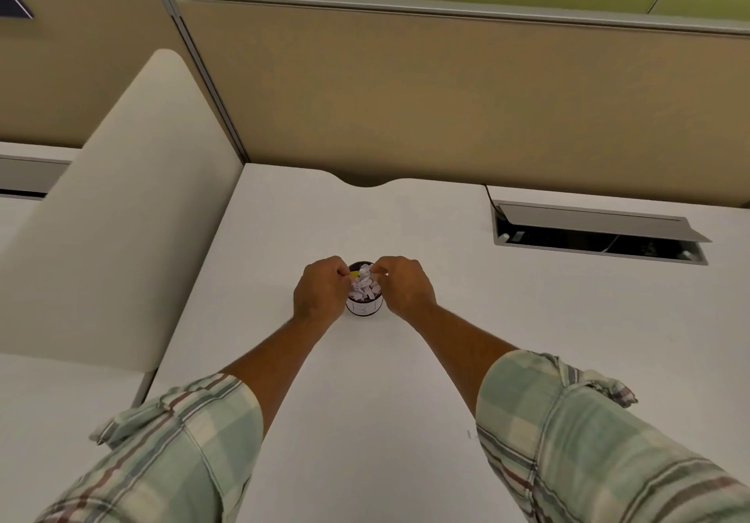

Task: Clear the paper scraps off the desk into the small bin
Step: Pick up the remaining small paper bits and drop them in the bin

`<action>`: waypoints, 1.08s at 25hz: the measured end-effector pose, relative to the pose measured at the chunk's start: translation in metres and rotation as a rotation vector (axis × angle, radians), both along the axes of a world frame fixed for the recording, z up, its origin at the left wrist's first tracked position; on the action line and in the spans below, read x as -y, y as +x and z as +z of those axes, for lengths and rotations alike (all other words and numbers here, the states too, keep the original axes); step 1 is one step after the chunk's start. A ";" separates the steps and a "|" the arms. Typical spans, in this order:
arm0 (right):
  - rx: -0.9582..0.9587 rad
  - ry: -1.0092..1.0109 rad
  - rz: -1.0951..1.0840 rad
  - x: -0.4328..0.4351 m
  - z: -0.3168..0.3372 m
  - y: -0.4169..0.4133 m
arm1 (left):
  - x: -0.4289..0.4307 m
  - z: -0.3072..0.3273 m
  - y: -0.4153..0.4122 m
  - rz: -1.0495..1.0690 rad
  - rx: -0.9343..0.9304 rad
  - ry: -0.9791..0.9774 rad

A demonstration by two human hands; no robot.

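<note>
The left hand (320,293), fingers curled at the rim, likely steadies the small dark round bin (364,306) mid-desk, away from every edge of the white desk (527,319). Crumpled white paper scraps (365,283) fill it. Its pale label is unreadable. The right hand (406,287) pinches scraps, probably pressing them in.

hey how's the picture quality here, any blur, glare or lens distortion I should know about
Head view: even, soft lighting, no glare on the white desk, only faint shadows beside the small bin. Wide-angle lens bows the partition and enlarges the sleeves at the bottom. Image is slightly soft; the paper scraps between left hand and right hand and the bin's label lack fine detail.
</note>
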State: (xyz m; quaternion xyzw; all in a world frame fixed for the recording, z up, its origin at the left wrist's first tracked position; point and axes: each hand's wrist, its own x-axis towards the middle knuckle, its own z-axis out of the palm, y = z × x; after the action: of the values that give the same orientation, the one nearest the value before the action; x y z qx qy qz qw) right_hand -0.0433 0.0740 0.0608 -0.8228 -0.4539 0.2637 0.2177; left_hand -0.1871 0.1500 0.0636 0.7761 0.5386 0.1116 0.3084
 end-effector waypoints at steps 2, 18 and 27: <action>-0.003 0.040 -0.030 0.005 0.001 0.004 | 0.004 0.000 -0.001 -0.019 0.057 0.039; -0.105 -0.138 -0.333 0.207 -0.034 0.097 | 0.156 -0.054 0.035 -0.340 0.092 -0.114; -0.040 -0.278 -0.171 0.255 -0.078 0.093 | 0.241 -0.092 0.047 -0.386 -0.121 -0.323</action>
State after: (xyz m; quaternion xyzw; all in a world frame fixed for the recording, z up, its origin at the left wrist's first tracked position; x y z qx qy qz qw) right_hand 0.0496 -0.1812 -0.0176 -0.8751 -0.3370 0.3210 0.1324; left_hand -0.1401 -0.0913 -0.0289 0.8106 0.4088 -0.0834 0.4109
